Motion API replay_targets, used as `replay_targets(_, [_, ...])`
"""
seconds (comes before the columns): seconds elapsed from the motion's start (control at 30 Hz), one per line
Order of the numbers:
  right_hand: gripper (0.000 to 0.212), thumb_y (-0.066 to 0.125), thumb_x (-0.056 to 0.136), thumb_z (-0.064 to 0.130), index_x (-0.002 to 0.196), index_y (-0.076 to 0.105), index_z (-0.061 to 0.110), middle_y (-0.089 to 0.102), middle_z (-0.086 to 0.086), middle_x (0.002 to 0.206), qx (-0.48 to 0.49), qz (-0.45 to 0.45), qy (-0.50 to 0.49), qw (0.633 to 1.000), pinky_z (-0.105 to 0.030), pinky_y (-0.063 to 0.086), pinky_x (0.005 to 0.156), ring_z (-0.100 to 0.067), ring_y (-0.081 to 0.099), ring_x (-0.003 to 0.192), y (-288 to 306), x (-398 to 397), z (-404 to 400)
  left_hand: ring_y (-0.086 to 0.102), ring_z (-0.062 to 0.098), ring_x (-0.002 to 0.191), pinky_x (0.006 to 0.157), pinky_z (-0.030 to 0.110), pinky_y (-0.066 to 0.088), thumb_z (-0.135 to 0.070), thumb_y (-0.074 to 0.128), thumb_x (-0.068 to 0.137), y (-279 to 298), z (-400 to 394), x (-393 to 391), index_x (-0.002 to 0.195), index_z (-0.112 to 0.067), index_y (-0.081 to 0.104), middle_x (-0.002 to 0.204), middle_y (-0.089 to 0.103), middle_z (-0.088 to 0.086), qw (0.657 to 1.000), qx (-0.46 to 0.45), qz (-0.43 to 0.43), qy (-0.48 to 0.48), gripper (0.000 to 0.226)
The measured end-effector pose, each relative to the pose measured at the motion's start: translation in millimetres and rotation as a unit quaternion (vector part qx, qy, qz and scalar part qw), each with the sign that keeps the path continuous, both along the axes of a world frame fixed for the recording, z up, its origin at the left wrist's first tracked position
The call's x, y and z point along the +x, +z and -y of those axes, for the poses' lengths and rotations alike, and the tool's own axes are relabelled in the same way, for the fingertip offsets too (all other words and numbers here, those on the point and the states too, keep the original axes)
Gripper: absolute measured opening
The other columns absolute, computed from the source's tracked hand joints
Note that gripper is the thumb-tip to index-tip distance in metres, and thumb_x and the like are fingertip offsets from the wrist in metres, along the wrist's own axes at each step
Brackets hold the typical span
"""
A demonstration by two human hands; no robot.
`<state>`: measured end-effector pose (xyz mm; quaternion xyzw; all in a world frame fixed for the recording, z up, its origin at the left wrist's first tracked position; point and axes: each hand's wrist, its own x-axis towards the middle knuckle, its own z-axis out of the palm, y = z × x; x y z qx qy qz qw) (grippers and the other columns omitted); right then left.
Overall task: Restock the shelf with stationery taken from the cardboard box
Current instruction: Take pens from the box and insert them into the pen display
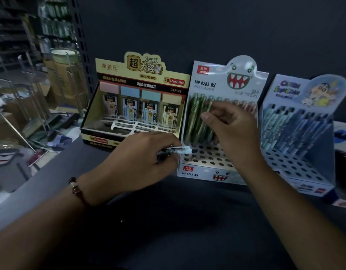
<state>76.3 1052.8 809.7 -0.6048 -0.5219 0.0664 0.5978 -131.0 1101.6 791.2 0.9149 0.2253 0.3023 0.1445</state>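
Dim shop shelving fills the background, and a dark shelf (168,201) carries three display boxes side by side: a yellow lead-refill box (135,98), a white monster pencil display (213,133) and a blue cartoon pencil display (297,137). On the right hand (232,125), the fingers (207,115) pinch a green pencil (208,109) near its top, among those standing in the monster display. Curled round a small bunch of spare pencils (176,151), the left hand (143,160) waits just beside that display's front corner. No cardboard box is visible. Filling the holes seems to be the step in hand; next, this pencil needs seating upright, then another drawn from the bunch.
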Motion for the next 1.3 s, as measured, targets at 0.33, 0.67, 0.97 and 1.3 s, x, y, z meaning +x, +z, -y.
replay_targets(0.33, [0.024, 0.074, 0.087, 0.028, 0.109, 0.067, 0.023, 0.067, 0.015, 0.09, -0.027, 0.018, -0.001, 0.999, -0.002, 0.046, 0.072, 0.011, 0.061, 0.085, -3.5, -2.0, -2.8, 0.055, 0.004, 0.066, 0.057, 0.034, 0.047, -0.043, 0.051, 0.09, 0.0, -0.7, -0.4, 0.098, -0.039, 0.058, 0.078, 0.06, -0.014, 1.0, -0.005, -0.012, 0.003, 0.011])
replay_targets(0.67, [0.028, 0.064, 0.09, 0.041, 0.118, 0.062, 0.035, 0.066, 0.018, 0.106, -0.107, -0.004, 0.035, 0.994, -0.038, 0.056, 0.087, -0.004, 0.065, 0.099, 17.3, -2.5, 31.7, 0.058, 0.002, 0.074, 0.059, 0.027, 0.047, -0.046, 0.051, 0.088, 1.6, 10.2, 1.7, 0.105, -0.034, 0.064, 0.083, 0.058, -0.025, 0.999, 0.021, 0.022, 0.032, 0.024])
replay_targets(0.97, [0.01, 0.077, 0.08, 0.025, 0.089, 0.075, 0.029, 0.074, 0.01, 0.088, -0.124, -0.034, 0.128, 0.983, -0.027, 0.056, 0.075, -0.004, 0.069, 0.084, 7.4, 3.4, 127.4, 0.062, 0.008, 0.081, 0.066, 0.031, 0.053, -0.041, 0.057, 0.093, 5.9, 59.1, 40.7, 0.114, -0.024, 0.069, 0.097, 0.065, -0.01, 0.99, 0.121, 0.037, -0.068, 0.03])
replay_targets(1.3, [0.016, 0.069, 0.077, 0.014, 0.092, 0.073, 0.02, 0.071, 0.003, 0.074, 0.055, -0.302, 0.019, 0.952, -0.018, 0.053, 0.057, -0.007, 0.065, 0.064, 21.6, 96.1, 158.2, 0.028, 0.004, 0.131, 0.103, 0.016, 0.011, -0.064, 0.021, 0.1, 9.4, 84.0, 91.4, 0.15, -0.037, 0.025, 0.15, 0.033, -0.014, 0.967, 0.167, -0.155, -0.116, 0.058])
